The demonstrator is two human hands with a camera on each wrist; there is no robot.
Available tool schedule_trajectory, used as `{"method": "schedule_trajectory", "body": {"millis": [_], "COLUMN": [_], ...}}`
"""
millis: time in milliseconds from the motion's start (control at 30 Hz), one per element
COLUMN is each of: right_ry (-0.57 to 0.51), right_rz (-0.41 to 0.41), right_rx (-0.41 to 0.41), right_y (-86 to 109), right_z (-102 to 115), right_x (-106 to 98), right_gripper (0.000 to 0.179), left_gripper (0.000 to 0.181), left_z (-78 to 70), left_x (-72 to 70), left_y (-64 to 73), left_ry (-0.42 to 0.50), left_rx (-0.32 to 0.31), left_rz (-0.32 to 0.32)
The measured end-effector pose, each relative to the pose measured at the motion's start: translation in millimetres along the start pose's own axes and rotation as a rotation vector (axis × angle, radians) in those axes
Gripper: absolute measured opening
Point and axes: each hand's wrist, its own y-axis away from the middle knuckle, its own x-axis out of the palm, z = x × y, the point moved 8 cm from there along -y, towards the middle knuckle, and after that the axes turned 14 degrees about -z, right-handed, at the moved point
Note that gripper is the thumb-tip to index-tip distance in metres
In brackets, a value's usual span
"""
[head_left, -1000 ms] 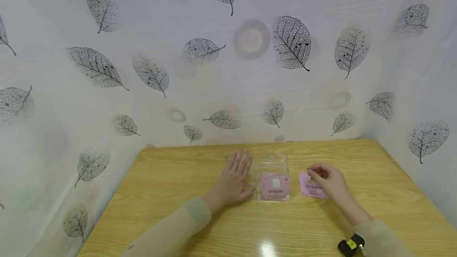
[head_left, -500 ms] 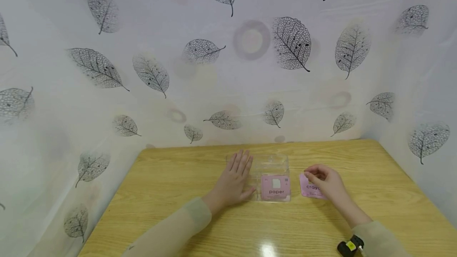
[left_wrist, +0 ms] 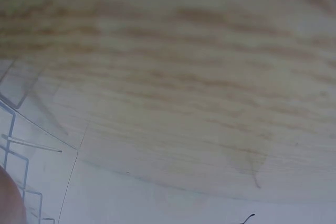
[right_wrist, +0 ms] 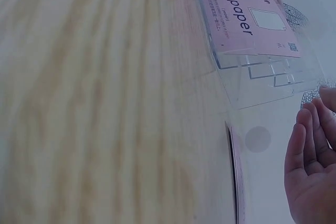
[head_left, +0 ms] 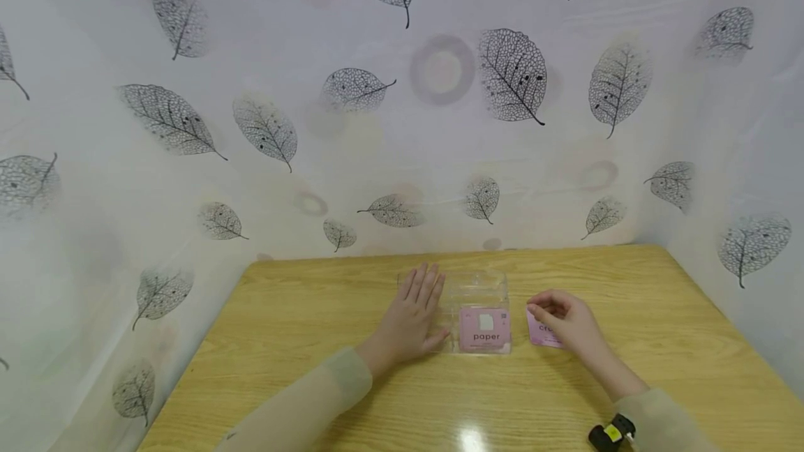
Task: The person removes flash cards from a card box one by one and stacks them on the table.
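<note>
A clear plastic box (head_left: pixel 480 284) lies opened out on the wooden table. Inside its near right part sits a pink card (head_left: pixel 485 330) printed "paper", also seen in the right wrist view. My left hand (head_left: pixel 405 323) rests flat on the left part of the box, fingers straight. A second pink card (head_left: pixel 543 333) lies on the table to the right of the box, its printed word partly hidden by my right hand (head_left: pixel 568 319). That hand hovers over the card with loosely bent fingers. In the right wrist view, a gap shows between the right hand (right_wrist: pixel 312 166) and the card's edge (right_wrist: pixel 237 177).
The light wooden table (head_left: pixel 301 312) extends around the box. A pale curtain (head_left: pixel 377 152) with leaf prints hangs along the back and sides. A small black device (head_left: pixel 609 433) is on the right wrist.
My right hand has shifted slightly left over the second pink card and covers more of its word. The left hand and the box stay where they were.
</note>
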Motion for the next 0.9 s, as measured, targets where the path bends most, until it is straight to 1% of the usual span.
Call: {"method": "schedule_trajectory", "body": {"millis": [200, 500, 733, 900], "right_ry": [-0.032, -0.048, -0.050, -0.062], "right_rz": [0.005, 0.023, 0.042, 0.054], "right_rx": [-0.014, -0.038, -0.018, 0.007], "right_y": [1.0, 3.4, 5.8, 6.8], "right_z": [4.2, 6.5, 4.0, 5.2], "right_x": [3.9, 10.6, 16.4, 19.4], "right_gripper": [0.014, 0.012, 0.013, 0.014], "left_gripper": [0.100, 0.100, 0.100, 0.100], "left_z": [0.4, 0.9, 0.4, 0.4], "left_x": [0.3, 1.0, 0.4, -0.3], "left_y": [-0.2, -0.8, -0.7, -0.7], "left_ry": [-0.002, 0.004, 0.009, 0.011], "left_rx": [-0.002, -0.007, -0.006, -0.006], "left_rz": [-0.007, 0.011, 0.024, 0.016]}}
